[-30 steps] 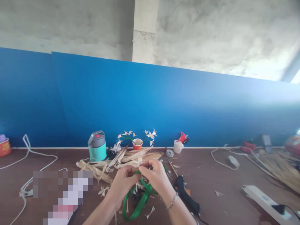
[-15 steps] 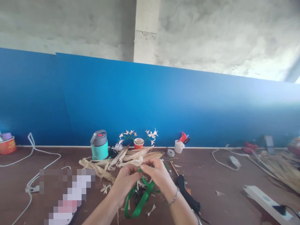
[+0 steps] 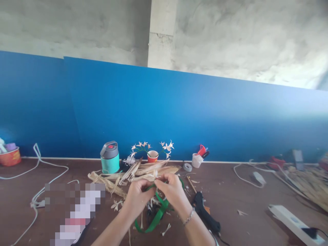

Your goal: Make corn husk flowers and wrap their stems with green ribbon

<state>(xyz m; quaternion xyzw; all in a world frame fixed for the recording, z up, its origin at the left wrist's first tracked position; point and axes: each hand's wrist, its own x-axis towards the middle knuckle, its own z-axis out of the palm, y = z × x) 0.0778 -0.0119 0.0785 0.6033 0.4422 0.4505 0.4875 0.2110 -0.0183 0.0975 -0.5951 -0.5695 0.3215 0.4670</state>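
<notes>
My left hand (image 3: 140,197) and my right hand (image 3: 171,188) meet above the middle of the table, both with fingers pinched. A small pale flower (image 3: 155,174) pokes up between the fingertips. Green tape (image 3: 156,220) runs from the pinch and hangs in a loop below, between my wrists. My left fingers close on the tape; my right thumb and fingers grip at the flower's base. The exact contact point is hidden by the fingers. Under the hands lie loose flower pieces (image 3: 166,229) and a dark object (image 3: 151,215) partly covered by the tape.
Dried husks (image 3: 143,172) lie ahead, before a red cup (image 3: 153,156) with flower stems. A teal flask (image 3: 110,160) stands left of them. To the right are a tape roll (image 3: 187,167), a white cup (image 3: 197,160), a black glue gun (image 3: 206,212) and a power strip (image 3: 294,222).
The green tape's hanging loop has shifted and swung a little, its lower end now slightly higher and farther left. Both hands keep their pinch at the flower. The view has moved slightly.
</notes>
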